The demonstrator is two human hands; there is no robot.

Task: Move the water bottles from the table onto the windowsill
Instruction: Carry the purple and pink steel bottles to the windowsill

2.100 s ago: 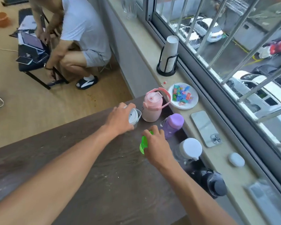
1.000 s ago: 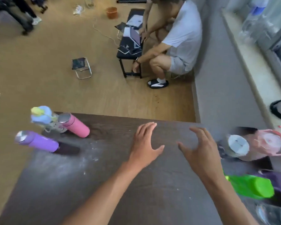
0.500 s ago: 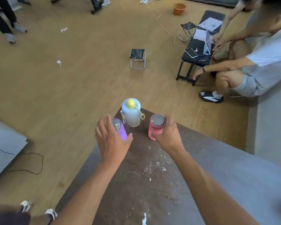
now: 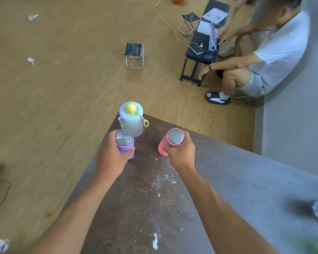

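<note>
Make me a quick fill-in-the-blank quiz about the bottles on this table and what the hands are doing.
1. The left hand grips the ____ bottle with a steel cap.
2. The right hand grips the ____ bottle with a steel cap.
3. The pale blue bottle at the corner of the dark wooden table has a ____ round cap.

Missing words: purple; pink; yellow

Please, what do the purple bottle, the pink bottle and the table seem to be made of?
Purple bottle: matte body, perhaps a coating or sleeve; its cap top looks like brushed metal, with radial sheen.
Pink bottle: the same kind, matte pink body and brushed silvery cap top.
Table: dark wood or wood-look laminate, grain lines visible, worn, with white flecks.
</note>
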